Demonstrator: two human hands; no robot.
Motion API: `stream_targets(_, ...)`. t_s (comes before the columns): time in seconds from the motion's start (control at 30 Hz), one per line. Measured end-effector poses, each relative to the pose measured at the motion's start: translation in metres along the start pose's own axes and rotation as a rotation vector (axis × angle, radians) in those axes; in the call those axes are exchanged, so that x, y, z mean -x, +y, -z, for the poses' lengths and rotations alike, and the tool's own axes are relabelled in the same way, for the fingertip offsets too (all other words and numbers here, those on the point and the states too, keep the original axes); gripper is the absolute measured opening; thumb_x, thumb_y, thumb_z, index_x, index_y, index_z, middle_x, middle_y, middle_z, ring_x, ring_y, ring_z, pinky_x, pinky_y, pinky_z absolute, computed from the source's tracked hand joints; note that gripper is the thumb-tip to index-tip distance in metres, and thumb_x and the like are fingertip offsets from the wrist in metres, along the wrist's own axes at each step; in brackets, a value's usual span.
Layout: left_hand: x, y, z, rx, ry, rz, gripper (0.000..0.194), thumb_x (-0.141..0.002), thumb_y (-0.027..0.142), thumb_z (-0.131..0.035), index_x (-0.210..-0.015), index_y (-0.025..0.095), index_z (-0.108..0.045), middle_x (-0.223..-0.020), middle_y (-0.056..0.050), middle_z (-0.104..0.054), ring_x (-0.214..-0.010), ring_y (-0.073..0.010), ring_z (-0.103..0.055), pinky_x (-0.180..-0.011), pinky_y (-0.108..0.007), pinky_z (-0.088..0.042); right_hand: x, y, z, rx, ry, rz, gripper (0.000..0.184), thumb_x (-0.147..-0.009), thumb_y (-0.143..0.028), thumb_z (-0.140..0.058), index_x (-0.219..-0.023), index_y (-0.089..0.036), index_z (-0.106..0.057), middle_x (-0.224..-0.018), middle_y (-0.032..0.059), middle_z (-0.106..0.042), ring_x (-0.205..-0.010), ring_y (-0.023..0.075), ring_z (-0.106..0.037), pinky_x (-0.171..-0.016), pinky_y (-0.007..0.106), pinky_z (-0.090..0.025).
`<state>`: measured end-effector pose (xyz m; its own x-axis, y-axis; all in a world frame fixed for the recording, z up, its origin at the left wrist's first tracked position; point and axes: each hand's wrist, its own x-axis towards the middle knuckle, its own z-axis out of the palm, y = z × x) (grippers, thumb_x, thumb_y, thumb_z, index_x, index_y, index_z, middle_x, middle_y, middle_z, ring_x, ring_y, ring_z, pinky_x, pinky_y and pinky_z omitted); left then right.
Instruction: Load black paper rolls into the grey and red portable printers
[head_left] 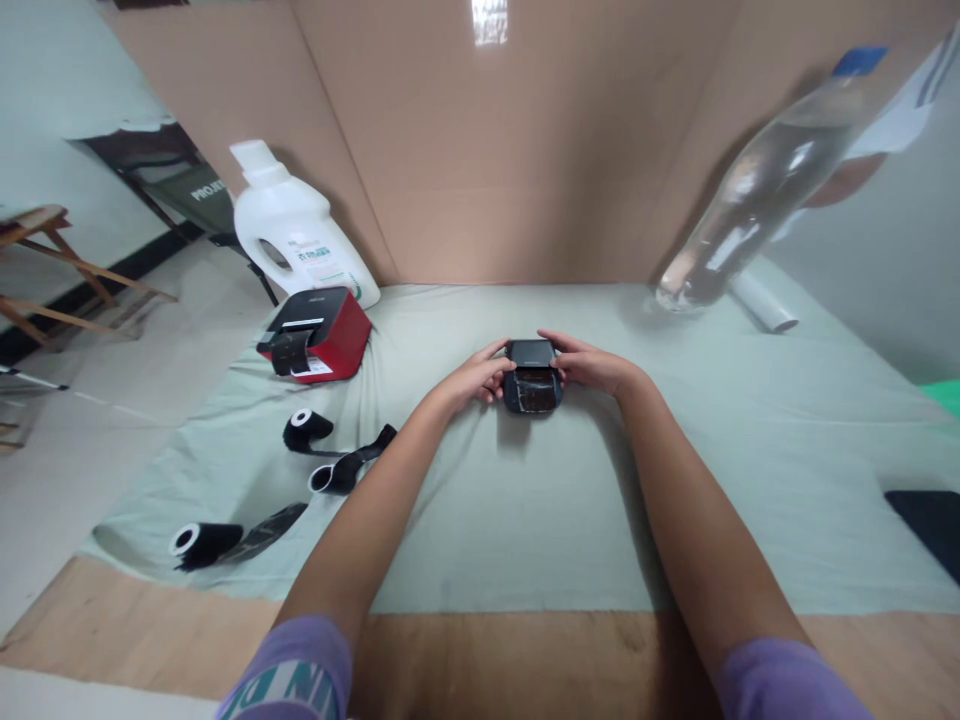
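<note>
A small black device (532, 388), which looks like a portable printer, is held between my two hands at the middle of the cloth. It has a flat grey panel on top and a glossy dark brown strip across its front. My left hand (478, 378) grips its left side, the thumb at the panel's lower left corner. On the opposite side my right hand (589, 365) closes round the edge, with its thumb near the panel and a finger stretched along the top. The fingers behind the device are partly hidden.
Left of my arm lie black ribbon rolls (206, 543), partly unwound. Behind them are a red and black printer (341, 340) and a white jug (292, 225). A water bottle (757, 200) and white tube (765, 300) stand or lie right. Cardboard (510, 150) rises behind.
</note>
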<state>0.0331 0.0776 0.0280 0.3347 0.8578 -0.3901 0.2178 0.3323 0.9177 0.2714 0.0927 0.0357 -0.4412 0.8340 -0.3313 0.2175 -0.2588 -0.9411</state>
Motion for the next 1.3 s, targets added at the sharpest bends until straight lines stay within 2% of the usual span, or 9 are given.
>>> stream_targets(0.23,0.004,0.005,-0.001,-0.006,-0.006,0.031,0.083,-0.091,0.026,-0.061,-0.165,0.027,-0.025,-0.064,0.005,-0.051,-0.052,-0.0114,-0.058,-0.048,-0.021,-0.034,0.002,-0.002,-0.003,0.052,0.029,0.056,0.092,-0.077,-0.017,-0.06,-0.162,-0.031,-0.029,-0.163,0.0063,-0.038,-0.077,0.0124,-0.059,-0.069,0.026,-0.054)
stream_targets(0.33,0.004,0.005,-0.002,-0.005,0.009,0.029,0.082,-0.091,0.025,-0.06,-0.165,0.028,-0.024,-0.063,0.006,-0.049,-0.051,-0.0109,-0.057,-0.048,-0.021,-0.034,0.001,0.0,-0.003,0.055,0.039,0.053,0.091,-0.077,-0.018,-0.061,-0.162,-0.029,-0.031,-0.159,0.0072,-0.043,-0.077,0.0127,-0.058,-0.069,0.026,-0.053)
stream_targets(0.43,0.004,0.004,-0.002,-0.005,0.013,0.021,0.082,-0.092,0.025,-0.06,-0.165,0.027,-0.024,-0.063,0.006,-0.049,-0.051,-0.0107,-0.057,-0.048,-0.021,-0.035,0.0,0.0,-0.005,0.06,0.072,0.018,0.089,-0.078,-0.019,-0.059,-0.162,-0.024,-0.032,-0.134,0.0095,-0.061,-0.074,0.0137,-0.057,-0.067,0.026,-0.052)
stream_targets(0.53,0.004,0.002,-0.001,0.001,0.003,0.017,0.082,-0.092,0.026,-0.061,-0.165,0.026,-0.024,-0.063,0.006,-0.05,-0.052,-0.0109,-0.058,-0.048,-0.02,-0.034,-0.001,-0.001,-0.008,0.05,0.082,-0.007,0.088,-0.08,-0.02,-0.059,-0.163,-0.021,-0.031,-0.113,0.0079,-0.066,-0.073,0.0151,-0.058,-0.066,0.026,-0.052)
stream_targets(0.73,0.001,0.0,0.003,0.038,-0.025,0.011,0.077,-0.096,0.03,-0.057,-0.165,0.027,-0.024,-0.061,0.005,-0.051,-0.053,-0.0121,-0.06,-0.046,-0.019,-0.035,0.001,-0.017,-0.013,0.225,0.191,-0.067,0.084,-0.088,-0.036,-0.061,-0.163,-0.021,-0.027,-0.131,0.0137,-0.061,-0.078,0.0183,-0.06,-0.068,0.03,-0.055)
stream_targets(0.83,-0.002,-0.001,0.004,0.101,-0.034,0.034,0.066,-0.101,0.033,-0.046,-0.164,0.026,-0.026,-0.06,0.004,-0.051,-0.053,-0.0128,-0.061,-0.044,-0.018,-0.035,0.003,-0.032,-0.026,0.531,0.272,-0.079,0.087,-0.09,-0.046,-0.061,-0.163,-0.016,-0.025,-0.136,0.0197,-0.058,-0.096,0.0268,-0.065,-0.085,0.038,-0.055)
stream_targets(0.97,-0.005,-0.003,0.004,0.102,-0.018,0.043,0.062,-0.103,0.028,-0.042,-0.163,0.024,-0.03,-0.054,0.007,-0.045,-0.043,-0.0106,-0.051,-0.043,-0.017,-0.036,0.004,-0.048,-0.067,0.946,0.351,-0.164,0.096,-0.086,-0.061,-0.065,-0.162,-0.017,-0.026,-0.139,0.0273,-0.051,-0.121,0.0426,-0.059,-0.101,0.053,-0.047)
stream_targets(1.13,-0.007,-0.006,0.006,0.05,-0.016,0.009,0.068,-0.097,0.016,-0.048,-0.163,0.02,-0.031,-0.052,0.008,-0.045,-0.043,-0.0102,-0.048,-0.045,-0.018,-0.04,0.001,-0.047,-0.108,0.993,0.46,-0.329,0.109,-0.079,-0.067,-0.07,-0.163,-0.023,-0.018,-0.141,0.0286,-0.038,-0.114,0.0438,-0.064,-0.093,0.056,-0.051)
stream_targets(1.3,-0.008,-0.011,0.004,-0.018,0.012,-0.036,0.066,-0.097,0.015,-0.051,-0.161,0.016,-0.036,-0.05,0.008,-0.047,-0.041,-0.0096,-0.045,-0.044,-0.019,-0.039,0.005,-0.045,-0.1,1.001,0.487,-0.273,0.089,-0.078,-0.065,-0.07,-0.151,-0.024,-0.039,-0.135,0.0226,-0.045,-0.11,0.0416,-0.067,-0.09,0.051,-0.053)
